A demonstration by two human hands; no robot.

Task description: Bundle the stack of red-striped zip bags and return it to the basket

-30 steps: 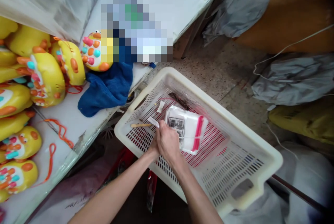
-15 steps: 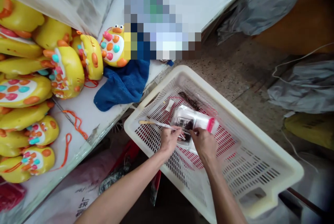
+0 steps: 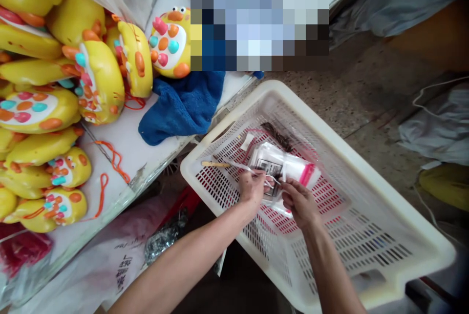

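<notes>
Over a white plastic basket (image 3: 366,163) lies a bundle of clear plastic bags (image 3: 293,163) with pink edges and a dark printed label. A thin white tie string (image 3: 273,178) crosses the bundle. My left hand (image 3: 251,189) is closed in a pinch on the string at the label's near side. My right hand (image 3: 299,202) is closed too, its thumb and forefinger pinching the string a short way to the right. A tan stick-like handle (image 3: 215,163) lies left of my left hand; its far end is unclear.
Several yellow duck toys (image 3: 100,82) with coloured bumps are piled on the white table (image 3: 120,150) at left. A blue cloth (image 3: 183,109) lies near the table edge, beside orange cords (image 3: 113,155). Grey plastic bags (image 3: 436,133) stand on the floor at right.
The view has shifted, so most things sit further right. My hands stay at the bundle, with the string now plainly stretched between them.
</notes>
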